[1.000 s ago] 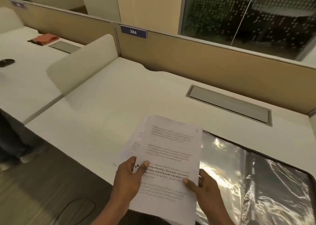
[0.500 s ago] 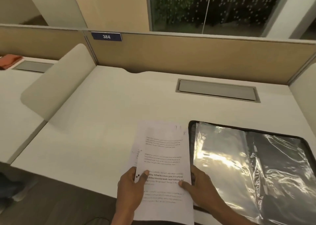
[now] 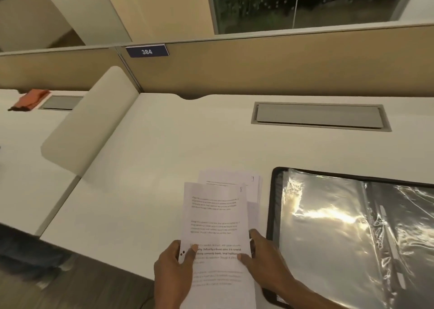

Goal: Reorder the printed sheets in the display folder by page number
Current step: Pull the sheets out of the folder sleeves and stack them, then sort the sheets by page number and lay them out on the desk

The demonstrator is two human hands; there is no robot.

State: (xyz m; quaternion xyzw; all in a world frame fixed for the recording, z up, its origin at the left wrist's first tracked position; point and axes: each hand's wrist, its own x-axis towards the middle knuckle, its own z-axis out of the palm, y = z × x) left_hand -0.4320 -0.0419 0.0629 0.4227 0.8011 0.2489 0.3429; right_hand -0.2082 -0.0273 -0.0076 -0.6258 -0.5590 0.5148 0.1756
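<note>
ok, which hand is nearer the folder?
Right. The right hand holds the sheets' right edge, just beside the folder's left rim. The left hand grips the sheets' left edge, with the sheets between it and the folder.

Top sheet [image 3: 216,226] held between left hand [image 3: 172,275] and right hand [image 3: 265,261], both thumbs on it, over near edge of table [image 3: 164,163]. More sheets [image 3: 250,183] under it, sticking out beyond hands, slightly to right. Display folder [image 3: 340,226] open flat on table, just right of right hand, beside sheets. Cable hatch [image 3: 319,116] in table well beyond hands, before partition [image 3: 281,66]. Number plate [image 3: 147,51] on partition, beyond and left. Side divider [image 3: 94,120] left of left hand; cloth [image 3: 30,98] on neighbour table further left.
</note>
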